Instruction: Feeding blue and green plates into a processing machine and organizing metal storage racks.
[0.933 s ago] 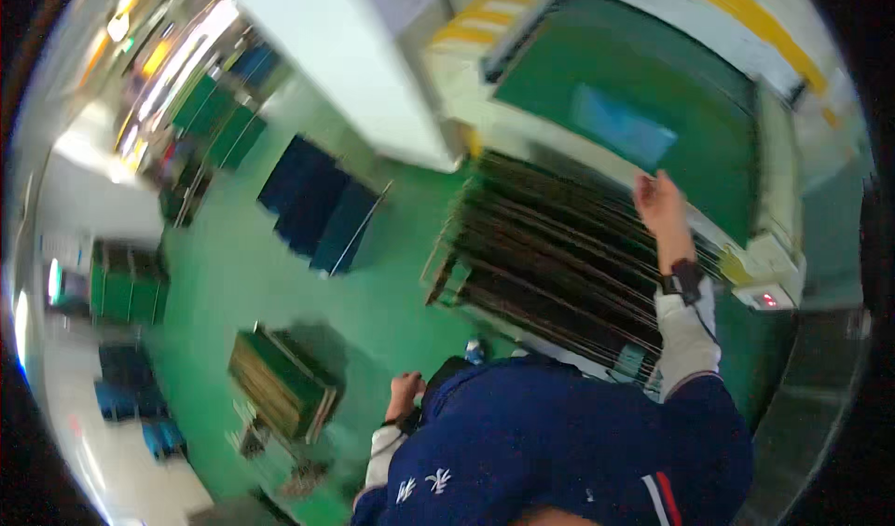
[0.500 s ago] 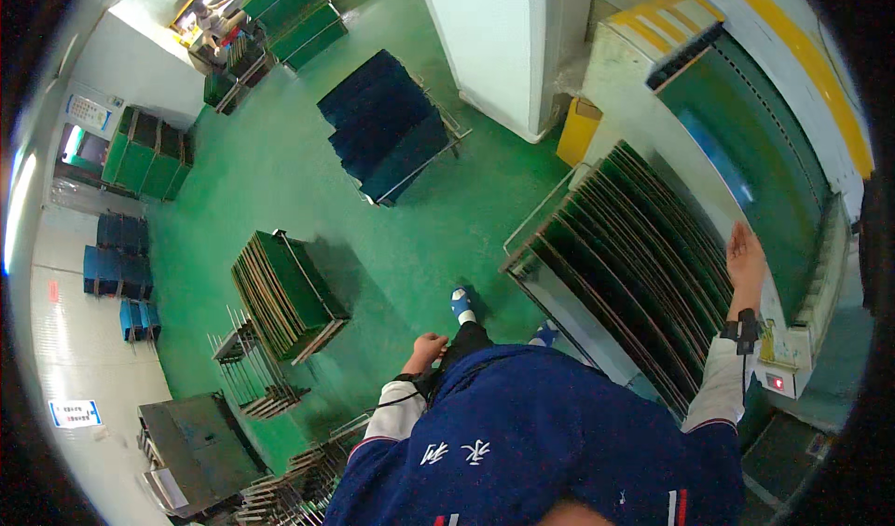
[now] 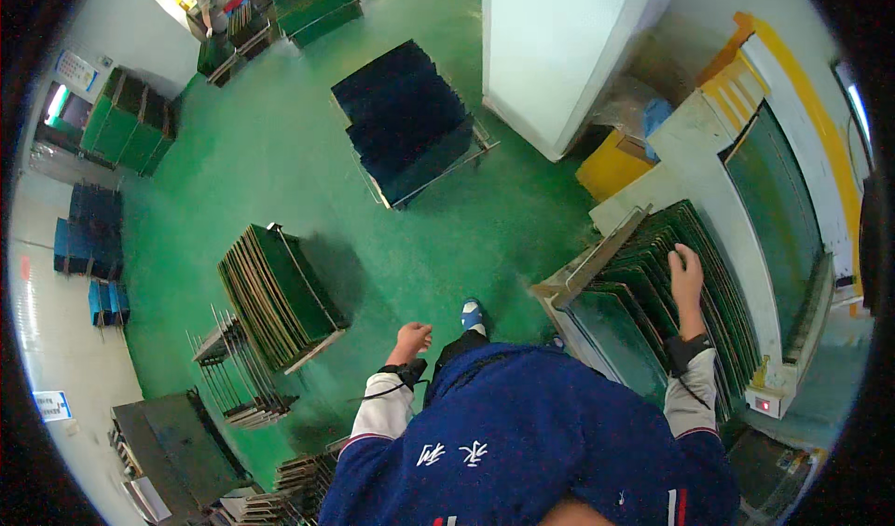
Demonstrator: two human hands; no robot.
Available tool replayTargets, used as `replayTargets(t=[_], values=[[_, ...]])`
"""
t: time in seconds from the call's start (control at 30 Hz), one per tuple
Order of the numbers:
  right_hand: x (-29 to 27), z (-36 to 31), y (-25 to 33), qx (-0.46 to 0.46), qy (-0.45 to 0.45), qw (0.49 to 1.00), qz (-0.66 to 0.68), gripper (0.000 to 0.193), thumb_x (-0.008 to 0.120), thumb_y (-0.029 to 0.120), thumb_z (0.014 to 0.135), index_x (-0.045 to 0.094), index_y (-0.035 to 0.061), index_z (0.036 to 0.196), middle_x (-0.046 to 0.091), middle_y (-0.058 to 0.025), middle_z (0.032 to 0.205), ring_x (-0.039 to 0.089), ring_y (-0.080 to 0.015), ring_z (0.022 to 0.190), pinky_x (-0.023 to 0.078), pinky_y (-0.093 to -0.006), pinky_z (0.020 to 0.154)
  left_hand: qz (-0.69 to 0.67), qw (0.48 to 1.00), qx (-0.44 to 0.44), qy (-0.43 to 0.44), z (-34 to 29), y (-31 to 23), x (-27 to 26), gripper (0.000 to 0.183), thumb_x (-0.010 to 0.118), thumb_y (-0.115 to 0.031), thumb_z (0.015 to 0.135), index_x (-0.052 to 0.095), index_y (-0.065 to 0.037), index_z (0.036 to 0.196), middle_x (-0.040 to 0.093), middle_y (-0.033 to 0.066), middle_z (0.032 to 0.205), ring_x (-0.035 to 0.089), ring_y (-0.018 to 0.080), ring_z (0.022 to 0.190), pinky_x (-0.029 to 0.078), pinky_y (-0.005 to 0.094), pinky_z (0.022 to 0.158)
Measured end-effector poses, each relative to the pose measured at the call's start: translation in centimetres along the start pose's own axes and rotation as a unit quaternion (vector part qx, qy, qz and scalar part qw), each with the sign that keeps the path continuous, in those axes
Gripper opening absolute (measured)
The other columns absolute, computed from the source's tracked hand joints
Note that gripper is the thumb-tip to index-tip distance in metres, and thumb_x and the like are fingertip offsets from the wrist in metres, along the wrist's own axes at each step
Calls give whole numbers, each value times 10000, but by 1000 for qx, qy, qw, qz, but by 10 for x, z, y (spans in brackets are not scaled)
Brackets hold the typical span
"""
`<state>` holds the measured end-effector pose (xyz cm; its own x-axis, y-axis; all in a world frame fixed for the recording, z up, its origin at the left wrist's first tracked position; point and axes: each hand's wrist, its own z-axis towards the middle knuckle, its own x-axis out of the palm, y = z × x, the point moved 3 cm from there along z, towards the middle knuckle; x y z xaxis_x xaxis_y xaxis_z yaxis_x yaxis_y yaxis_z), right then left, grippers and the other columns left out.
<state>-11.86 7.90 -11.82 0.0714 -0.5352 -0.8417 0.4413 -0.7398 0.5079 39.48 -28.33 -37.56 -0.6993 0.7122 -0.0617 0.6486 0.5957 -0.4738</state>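
At the right stands a rack (image 3: 583,270) of upright green panels (image 3: 713,256) with thin brown edges. My right hand (image 3: 687,284) is over these panels, its fingers apart at their upper edges. Whether it grips a panel edge is hard to make out. Some panels on the rack's left side lean away from the rest, with a gap between. My left hand (image 3: 411,341) hangs in front of my body above the green floor, fingers curled in and nothing visible in them. Beyond the rack, a large green sheet (image 3: 774,191) lies in the pale frame of a machine (image 3: 750,293).
Another rack of green panels (image 3: 280,293) stands left, beside a bare metal rack (image 3: 233,368). Farther ahead is a rack of dark blue panels (image 3: 406,121). A white pillar (image 3: 569,51) and yellow box (image 3: 615,164) stand ahead right. A person (image 3: 216,4) works at the far left.
My right hand has moved from beside the machine's green sheet to the panels in the rack. Several panels now lean left. My left hand has shifted slightly left, and the view has turned.
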Motion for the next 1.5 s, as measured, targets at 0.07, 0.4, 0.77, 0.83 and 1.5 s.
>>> replayTargets(t=[0.07,0.4,0.77,0.83,1.5], values=[[24,-11,49,-43,15,991,-122,447,641,273,862,539,61,1242,486,-149,1344,440,-321,1240,336,-455,1035,-13,1000,4,-28,6,5,-21,212,644,-231,862,585,-30,887,599,42,671,569,149,533,469,288,474],[49,-16,69,-12,-76,975,-211,469,510,336,945,458,107,1351,426,-93,1421,377,-307,1311,298,-467,1059,-91,995,-18,-46,-1,37,-65,211,650,-216,869,557,-33,917,557,49,674,555,162,537,452,301,449],[51,-17,59,-11,-90,967,-240,479,494,372,949,455,128,1359,430,-63,1414,378,-282,1309,293,-457,1062,-170,980,24,-105,-16,45,-86,200,633,-216,861,601,-26,914,621,69,718,604,173,578,482,294,474],[51,-18,59,-5,-90,966,-241,478,494,377,949,457,131,1357,430,-60,1413,379,-282,1305,295,-463,1059,-187,974,34,-121,-20,46,-89,192,627,-212,863,596,-28,907,619,68,721,606,179,583,485,295,480],[46,-14,61,-4,-102,968,-230,450,489,384,947,481,131,1319,458,-63,1376,416,-302,1258,319,-489,1028,-327,932,84,-133,-2,68,-98,174,599,-215,908,550,-51,877,524,23,637,551,176,545,426,307,468]])
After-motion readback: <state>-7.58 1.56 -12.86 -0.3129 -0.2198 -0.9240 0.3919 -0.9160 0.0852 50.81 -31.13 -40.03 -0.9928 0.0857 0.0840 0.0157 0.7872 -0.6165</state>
